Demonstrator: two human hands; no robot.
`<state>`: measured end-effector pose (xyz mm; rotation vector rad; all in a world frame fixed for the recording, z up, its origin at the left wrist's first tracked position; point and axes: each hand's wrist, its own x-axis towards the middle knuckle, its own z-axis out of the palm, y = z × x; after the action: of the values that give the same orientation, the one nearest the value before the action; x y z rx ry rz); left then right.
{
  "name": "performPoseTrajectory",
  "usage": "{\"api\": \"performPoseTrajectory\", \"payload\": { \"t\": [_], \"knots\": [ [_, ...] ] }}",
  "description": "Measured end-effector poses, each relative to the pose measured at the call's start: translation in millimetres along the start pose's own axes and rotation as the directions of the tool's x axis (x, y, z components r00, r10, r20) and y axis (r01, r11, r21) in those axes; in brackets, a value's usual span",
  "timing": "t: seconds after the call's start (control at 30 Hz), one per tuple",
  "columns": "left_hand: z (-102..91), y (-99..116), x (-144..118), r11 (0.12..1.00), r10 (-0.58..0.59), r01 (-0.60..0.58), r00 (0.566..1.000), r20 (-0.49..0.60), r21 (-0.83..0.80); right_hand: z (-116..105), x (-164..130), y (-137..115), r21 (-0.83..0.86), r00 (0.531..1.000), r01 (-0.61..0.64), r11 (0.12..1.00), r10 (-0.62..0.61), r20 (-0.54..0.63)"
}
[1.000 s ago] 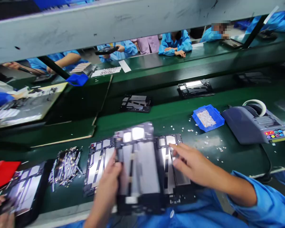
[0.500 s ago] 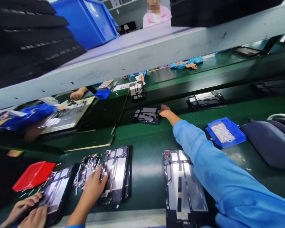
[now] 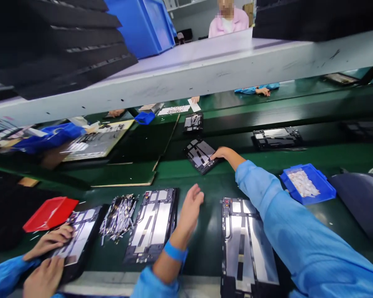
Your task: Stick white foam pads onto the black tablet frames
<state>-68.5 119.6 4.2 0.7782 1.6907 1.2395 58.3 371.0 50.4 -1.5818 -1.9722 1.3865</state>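
Nearest the viewer, two metal frames are laid flat on the green counter (image 3: 202, 248): one frame (image 3: 153, 225) to the left, another frame (image 3: 247, 244) to the right, partly covered by the blue sleeve (image 3: 298, 240). The left hand (image 3: 190, 207) is held above the counter between them, fingers loosely spread, nothing gripped. Beside the left frame a heap of small metal strips (image 3: 119, 217) is seen. Farther off, the right hand (image 3: 224, 154) is stretched to a tilted dark frame (image 3: 202, 155), which appears to be pinched at its edge. A blue tray (image 3: 307, 188) sits to the right.
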Motion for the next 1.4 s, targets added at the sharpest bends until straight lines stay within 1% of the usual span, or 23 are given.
{"api": "performPoseTrajectory", "payload": {
  "t": [0.03,0.13,0.17,0.23,0.33,0.4,0.43,0.53,0.6,0.67,0.73,0.83,0.9,0.93,1.0,1.03,1.07,1.1,1.17,1.23,1.27,1.3,1.4],
  "knots": [
    [10.6,4.6,17.9,0.996,-0.060,0.056,0.996,-0.064,-0.064,-1.4,-6.0,-1.8,0.038,0.999,-0.031,0.999,0.030,0.017],
    [28.9,22.5,55.1,0.986,-0.101,0.089,0.992,-0.075,-0.142,-11.2,-27.6,-8.6,0.186,0.997,-0.075,0.980,0.068,0.046],
    [31.6,29.1,59.7,0.983,-0.097,0.087,0.994,-0.051,-0.159,-15.2,-37.7,-10.0,0.238,0.997,-0.073,0.968,0.063,0.048],
    [34.0,42.2,55.9,0.975,-0.071,0.073,0.997,0.013,-0.209,-21.7,-66.4,-8.1,0.327,0.998,-0.053,0.943,0.041,0.044],
    [31.6,57.0,21.2,0.958,0.105,-0.072,0.989,0.104,-0.276,-21.9,-138.8,13.7,0.410,1.000,-0.018,0.912,0.013,0.017],
    [26.0,58.7,-15.9,0.955,0.228,-0.187,0.959,0.167,-0.228,-15.5,-204.9,41.0,0.471,1.000,0.024,0.882,-0.018,-0.017],
    [22.3,56.0,-36.6,0.963,0.248,-0.216,0.946,0.208,-0.163,-10.8,-240.3,57.1,0.478,0.998,0.064,0.876,-0.060,-0.023],
    [9.8,33.6,-96.7,0.971,0.209,-0.236,0.918,0.337,0.040,7.4,-337.5,105.3,0.448,0.982,0.176,0.877,-0.190,-0.015],
    [2.9,10.9,-127.6,0.937,0.192,-0.286,0.900,0.391,0.199,22.1,-382.3,131.3,0.383,0.988,0.127,0.915,-0.150,0.032],
    [-2.1,-12.4,-148.5,0.882,0.153,-0.319,0.889,0.431,0.346,36.4,-407.3,149.5,0.243,0.998,0.021,0.970,-0.036,0.057],
    [-6.3,-31.7,-161.0,0.836,0.111,-0.317,0.897,0.428,0.447,47.1,-416.5,160.3,0.061,0.997,-0.064,0.996,0.061,0.045],
    [-14.3,-45.1,-168.5,0.790,0.086,-0.308,0.912,0.401,0.530,51.4,-415.2,168.2,-0.114,0.997,-0.060,0.992,0.064,0.031],
    [-19.2,-39.6,-164.3,0.741,0.097,-0.353,0.898,0.429,0.571,46.6,-410.6,171.5,-0.139,0.999,-0.035,0.990,0.036,0.006],
    [-19.9,-32.3,-158.2,0.703,0.131,-0.394,0.890,0.436,0.592,42.6,-407.6,172.6,-0.137,0.999,-0.029,0.990,0.027,-0.022],
    [-15.3,-10.3,-137.0,0.579,0.270,-0.505,0.860,0.434,0.641,32.7,-399.5,172.4,-0.116,0.993,-0.022,0.993,0.009,-0.118],
    [-9.4,2.9,-122.6,0.492,0.359,-0.563,0.826,0.434,0.664,27.6,-394.4,170.4,-0.103,0.986,-0.012,0.995,-0.006,-0.169],
    [-1.4,16.3,-106.7,0.395,0.430,-0.625,0.774,0.465,0.674,22.7,-388.7,166.9,-0.095,0.977,0.007,0.995,-0.027,-0.214],
    [8.1,28.9,-90.6,0.303,0.444,-0.689,0.713,0.542,0.658,18.3,-382.8,161.9,-0.094,0.967,0.031,0.995,-0.054,-0.248],
    [27.8,48.9,-62.0,0.145,0.400,-0.798,0.588,0.703,0.585,11.5,-371.4,149.0,-0.107,0.953,0.087,0.990,-0.114,-0.279],
    [41.8,59.6,-43.0,0.059,0.333,-0.863,0.491,0.805,0.502,7.4,-362.3,135.7,-0.120,0.948,0.139,0.983,-0.167,-0.271],
    [45.2,61.4,-37.3,0.037,0.314,-0.879,0.463,0.829,0.476,6.1,-358.5,130.0,-0.123,0.947,0.158,0.980,-0.186,-0.263],
    [45.9,61.5,-33.7,0.022,0.307,-0.886,0.448,0.840,0.464,5.1,-354.7,125.3,-0.124,0.946,0.174,0.977,-0.201,-0.253],
    [38.1,55.2,-29.7,-0.008,0.342,-0.887,0.431,0.835,0.461,4.6,-337.1,114.6,-0.115,0.942,0.212,0.970,-0.235,-0.238]
  ]
}}
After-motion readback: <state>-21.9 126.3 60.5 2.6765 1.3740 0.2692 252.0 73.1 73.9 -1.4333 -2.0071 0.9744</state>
